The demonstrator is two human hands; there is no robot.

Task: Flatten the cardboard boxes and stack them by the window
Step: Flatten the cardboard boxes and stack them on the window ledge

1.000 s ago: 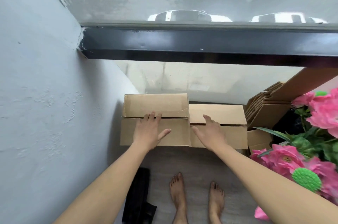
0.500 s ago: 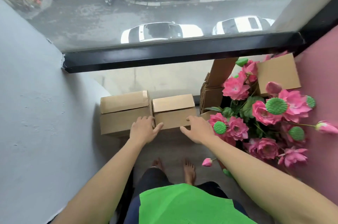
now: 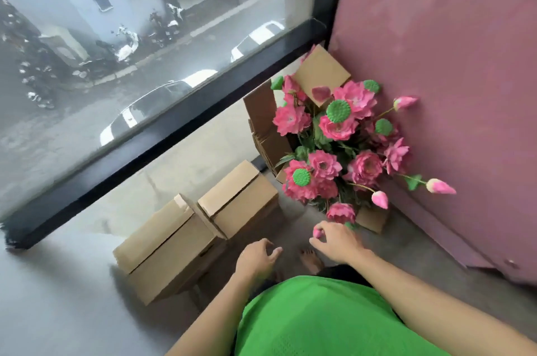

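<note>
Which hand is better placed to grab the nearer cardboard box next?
Probably the left hand: it hangs empty beside the nearer cardboard box, while the right hand touches a pink flower bud.

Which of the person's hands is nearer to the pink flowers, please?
Right. The right hand touches a bud at the pink flowers; the left hand hangs farther left, beside the boxes.

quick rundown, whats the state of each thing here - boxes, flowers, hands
left box: closed, still assembled, on the floor by the window
right box: closed, still assembled, touching the left box
flattened cardboard: stacked upright behind the flowers
pink flowers: bunched in the corner
left hand: fingers loosely curled, empty
right hand: pinching a pink bud
</note>
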